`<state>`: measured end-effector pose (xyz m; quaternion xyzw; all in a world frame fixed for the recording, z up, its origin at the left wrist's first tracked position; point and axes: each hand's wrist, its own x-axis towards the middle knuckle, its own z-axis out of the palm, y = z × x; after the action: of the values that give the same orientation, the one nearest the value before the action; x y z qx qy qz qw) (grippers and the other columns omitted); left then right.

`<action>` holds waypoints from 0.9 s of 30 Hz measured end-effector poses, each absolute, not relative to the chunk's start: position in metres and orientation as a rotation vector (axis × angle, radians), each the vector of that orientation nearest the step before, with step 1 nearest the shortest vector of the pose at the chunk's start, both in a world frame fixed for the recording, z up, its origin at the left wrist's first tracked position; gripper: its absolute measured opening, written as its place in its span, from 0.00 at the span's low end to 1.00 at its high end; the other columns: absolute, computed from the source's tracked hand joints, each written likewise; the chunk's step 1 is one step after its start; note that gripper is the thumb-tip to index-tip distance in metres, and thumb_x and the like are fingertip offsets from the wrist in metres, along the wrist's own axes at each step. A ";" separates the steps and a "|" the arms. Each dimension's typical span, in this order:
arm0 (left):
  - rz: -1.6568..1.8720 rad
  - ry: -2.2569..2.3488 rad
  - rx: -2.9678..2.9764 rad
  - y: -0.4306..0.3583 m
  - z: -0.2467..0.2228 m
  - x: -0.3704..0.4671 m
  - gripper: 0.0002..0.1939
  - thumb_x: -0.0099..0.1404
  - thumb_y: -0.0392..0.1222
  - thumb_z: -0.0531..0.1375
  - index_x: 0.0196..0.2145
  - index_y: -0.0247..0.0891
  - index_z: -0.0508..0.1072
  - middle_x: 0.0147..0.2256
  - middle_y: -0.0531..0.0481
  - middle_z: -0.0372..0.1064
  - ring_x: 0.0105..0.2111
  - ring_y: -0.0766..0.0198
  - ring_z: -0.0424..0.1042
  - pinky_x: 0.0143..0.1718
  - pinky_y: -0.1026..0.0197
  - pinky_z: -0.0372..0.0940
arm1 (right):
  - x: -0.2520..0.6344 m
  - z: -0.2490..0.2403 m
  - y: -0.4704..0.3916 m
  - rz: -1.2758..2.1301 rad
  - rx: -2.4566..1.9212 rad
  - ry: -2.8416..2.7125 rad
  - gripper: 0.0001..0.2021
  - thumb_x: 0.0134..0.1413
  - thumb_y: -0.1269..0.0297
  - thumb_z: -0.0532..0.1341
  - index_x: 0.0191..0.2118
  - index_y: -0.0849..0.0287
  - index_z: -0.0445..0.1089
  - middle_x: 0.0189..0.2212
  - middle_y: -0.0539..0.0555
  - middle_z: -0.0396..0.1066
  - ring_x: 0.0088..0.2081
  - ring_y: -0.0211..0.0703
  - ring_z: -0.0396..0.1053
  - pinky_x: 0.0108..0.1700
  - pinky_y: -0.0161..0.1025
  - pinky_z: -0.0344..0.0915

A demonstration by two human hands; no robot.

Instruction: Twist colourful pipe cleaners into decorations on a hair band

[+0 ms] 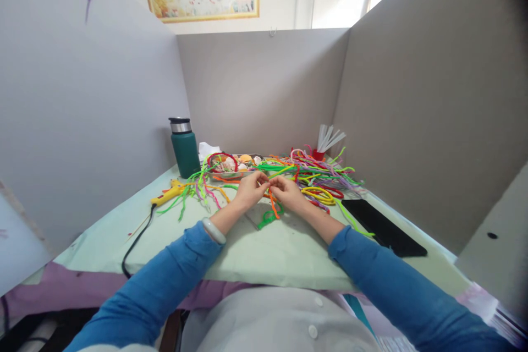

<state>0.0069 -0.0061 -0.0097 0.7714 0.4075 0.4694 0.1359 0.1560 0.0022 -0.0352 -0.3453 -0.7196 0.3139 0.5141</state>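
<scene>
Both my hands meet over the middle of the table, fingertips close together. My left hand [252, 189] is closed in a pinch, and so is my right hand [286, 192]. Between them an orange pipe cleaner [273, 203] hangs down toward the tabletop, its upper end hidden by the fingers. Just below, a green pipe cleaner [270, 219] bent into loops lies on the table. Behind my hands spreads a heap of colourful pipe cleaners [313, 176]. A metal tray [233, 175] with small pale pieces and a red pipe-cleaner ring stands behind my left hand.
To the left are a green bottle [185, 151] and a yellow glue gun [169, 193] with its black cord. A black flat phone-like slab [381, 226] lies at the right. White sticks [328, 137] stand in a red cup [317, 155]. Grey partitions [264, 88] enclose the table.
</scene>
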 end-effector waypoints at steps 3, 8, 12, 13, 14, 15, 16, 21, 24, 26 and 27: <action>1.379 1.166 2.324 -0.007 -0.009 0.007 0.06 0.55 0.38 0.57 0.31 0.37 0.71 0.27 0.52 0.67 0.26 0.69 0.62 0.28 0.68 0.55 | 0.156 -0.033 0.000 0.874 -0.892 -1.678 0.08 0.42 0.69 0.53 0.32 0.61 0.64 0.18 0.45 0.61 0.18 0.30 0.56 0.20 0.29 0.54; 1.413 1.103 2.434 -0.007 -0.009 0.006 0.06 0.56 0.36 0.56 0.30 0.37 0.73 0.29 0.49 0.67 0.29 0.67 0.63 0.32 0.66 0.56 | 0.158 -0.027 -0.007 1.193 -0.845 -1.547 0.07 0.44 0.65 0.55 0.32 0.60 0.64 0.16 0.44 0.58 0.16 0.31 0.55 0.17 0.29 0.54; 1.420 1.117 2.475 -0.006 -0.010 0.005 0.06 0.57 0.35 0.55 0.30 0.36 0.73 0.29 0.48 0.68 0.30 0.66 0.64 0.33 0.65 0.57 | 0.157 -0.026 -0.009 1.349 -0.782 -1.485 0.08 0.42 0.63 0.59 0.31 0.60 0.63 0.16 0.45 0.61 0.17 0.33 0.60 0.18 0.31 0.58; 1.420 1.124 2.484 -0.006 -0.010 0.005 0.06 0.57 0.35 0.55 0.30 0.36 0.73 0.29 0.48 0.68 0.30 0.66 0.64 0.33 0.65 0.57 | 0.157 -0.026 -0.009 1.374 -0.776 -1.469 0.09 0.41 0.64 0.60 0.31 0.60 0.63 0.16 0.45 0.62 0.17 0.33 0.61 0.18 0.31 0.58; 1.419 1.133 2.492 -0.006 -0.010 0.005 0.06 0.57 0.35 0.55 0.30 0.36 0.73 0.29 0.48 0.68 0.30 0.66 0.64 0.33 0.65 0.57 | 0.157 -0.025 -0.009 1.394 -0.775 -1.459 0.09 0.41 0.64 0.60 0.31 0.60 0.63 0.16 0.45 0.62 0.17 0.33 0.61 0.17 0.30 0.58; 1.416 1.141 2.500 -0.006 -0.010 0.005 0.06 0.57 0.35 0.55 0.30 0.36 0.73 0.29 0.49 0.68 0.30 0.66 0.64 0.33 0.65 0.57 | 0.157 -0.025 -0.009 1.408 -0.781 -1.452 0.09 0.41 0.64 0.60 0.31 0.60 0.63 0.16 0.45 0.62 0.16 0.32 0.60 0.16 0.29 0.57; 1.413 1.150 2.506 -0.006 -0.011 0.005 0.06 0.57 0.34 0.55 0.30 0.36 0.72 0.29 0.49 0.68 0.30 0.67 0.64 0.32 0.66 0.57 | 0.157 -0.025 -0.009 1.410 -0.790 -1.447 0.09 0.41 0.64 0.60 0.31 0.60 0.63 0.15 0.44 0.62 0.15 0.31 0.58 0.15 0.29 0.56; 1.403 1.221 2.492 -0.007 -0.012 0.007 0.05 0.56 0.35 0.56 0.30 0.35 0.71 0.29 0.50 0.69 0.27 0.69 0.64 0.29 0.67 0.57 | 0.156 -0.026 -0.007 1.300 -0.816 -1.424 0.10 0.40 0.62 0.61 0.30 0.60 0.63 0.17 0.44 0.64 0.12 0.28 0.54 0.12 0.27 0.50; 1.363 1.293 2.467 -0.007 -0.012 0.007 0.05 0.56 0.37 0.56 0.30 0.35 0.71 0.29 0.51 0.70 0.26 0.69 0.64 0.27 0.67 0.56 | 0.154 -0.026 -0.008 1.211 -0.859 -1.434 0.10 0.39 0.62 0.61 0.29 0.61 0.63 0.16 0.44 0.64 0.12 0.28 0.55 0.12 0.27 0.50; 1.335 1.331 2.463 -0.007 -0.012 0.006 0.06 0.57 0.38 0.56 0.31 0.36 0.72 0.29 0.51 0.71 0.26 0.69 0.64 0.27 0.67 0.56 | 0.154 -0.025 -0.008 1.176 -0.897 -1.442 0.10 0.39 0.62 0.61 0.28 0.60 0.63 0.14 0.43 0.63 0.12 0.29 0.56 0.13 0.27 0.52; 1.326 1.344 2.465 -0.007 -0.012 0.006 0.07 0.57 0.38 0.56 0.31 0.36 0.72 0.30 0.51 0.72 0.26 0.69 0.64 0.27 0.67 0.56 | 0.154 -0.025 -0.009 1.165 -0.909 -1.442 0.10 0.40 0.62 0.61 0.28 0.60 0.63 0.13 0.43 0.63 0.12 0.29 0.56 0.13 0.28 0.52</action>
<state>0.0059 -0.0074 -0.0121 0.7937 0.4328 0.4270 0.0185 0.1539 -0.0087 -0.0252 -0.3781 -0.5997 0.4845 0.5126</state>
